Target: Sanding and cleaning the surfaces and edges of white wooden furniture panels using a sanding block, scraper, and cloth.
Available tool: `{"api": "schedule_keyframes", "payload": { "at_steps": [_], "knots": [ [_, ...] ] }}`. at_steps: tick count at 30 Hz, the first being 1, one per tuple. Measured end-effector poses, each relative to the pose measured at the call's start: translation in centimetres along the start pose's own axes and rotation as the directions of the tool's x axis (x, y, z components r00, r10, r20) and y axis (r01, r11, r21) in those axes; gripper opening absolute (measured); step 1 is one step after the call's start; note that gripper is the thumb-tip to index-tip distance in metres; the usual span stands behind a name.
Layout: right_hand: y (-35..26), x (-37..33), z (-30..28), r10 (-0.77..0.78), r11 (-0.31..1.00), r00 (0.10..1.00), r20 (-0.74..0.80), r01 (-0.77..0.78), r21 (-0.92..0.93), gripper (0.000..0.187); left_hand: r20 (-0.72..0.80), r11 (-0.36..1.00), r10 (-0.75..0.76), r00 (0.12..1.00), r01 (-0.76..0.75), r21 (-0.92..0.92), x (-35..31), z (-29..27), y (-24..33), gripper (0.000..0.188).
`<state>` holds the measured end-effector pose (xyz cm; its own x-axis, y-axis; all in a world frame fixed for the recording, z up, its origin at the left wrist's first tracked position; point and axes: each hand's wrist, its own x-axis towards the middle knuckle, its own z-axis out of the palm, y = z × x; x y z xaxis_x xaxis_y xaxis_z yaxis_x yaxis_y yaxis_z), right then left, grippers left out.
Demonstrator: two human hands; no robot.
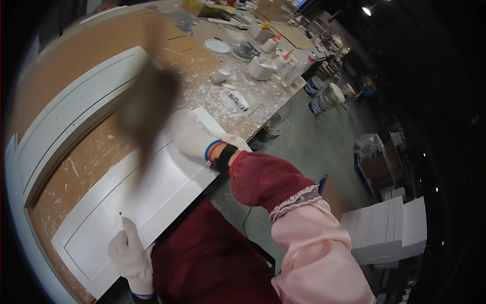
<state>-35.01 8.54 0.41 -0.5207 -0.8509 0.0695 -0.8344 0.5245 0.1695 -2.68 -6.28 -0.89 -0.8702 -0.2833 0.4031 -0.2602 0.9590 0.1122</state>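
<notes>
Lying at the tabletop (202, 93) edge, grooved white panel (139, 205) appears coated; dark specks (120, 214) left, completion unclear. Left hand (129, 253): index extended beside one speck, other fingers curled. Right hand (190, 134) at far end; grip cannot be told.

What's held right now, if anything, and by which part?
Can't tell if anything is gripped. On the white panel, the left hand lies at the near long edge, the right hand toward the right end.
</notes>
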Motion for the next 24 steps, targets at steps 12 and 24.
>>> {"api": "schedule_keyframes", "payload": {
  "at_steps": [12,24],
  "knots": [
    [4.6,-10.7,-1.8,0.204,0.882,0.974,0.094,-0.225,0.413,0.019,0.073,0.999,-0.022,0.997,0.025,-0.043,-0.4,0.1,0.1,0.097],
    [5.3,-5.4,-0.5,-0.147,0.985,0.975,-0.167,0.161,0.069,0.019,-0.019,0.999,0.025,1.0,-0.024,0.034,0.9,0.5,-0.5,0.045]
  ]
}}
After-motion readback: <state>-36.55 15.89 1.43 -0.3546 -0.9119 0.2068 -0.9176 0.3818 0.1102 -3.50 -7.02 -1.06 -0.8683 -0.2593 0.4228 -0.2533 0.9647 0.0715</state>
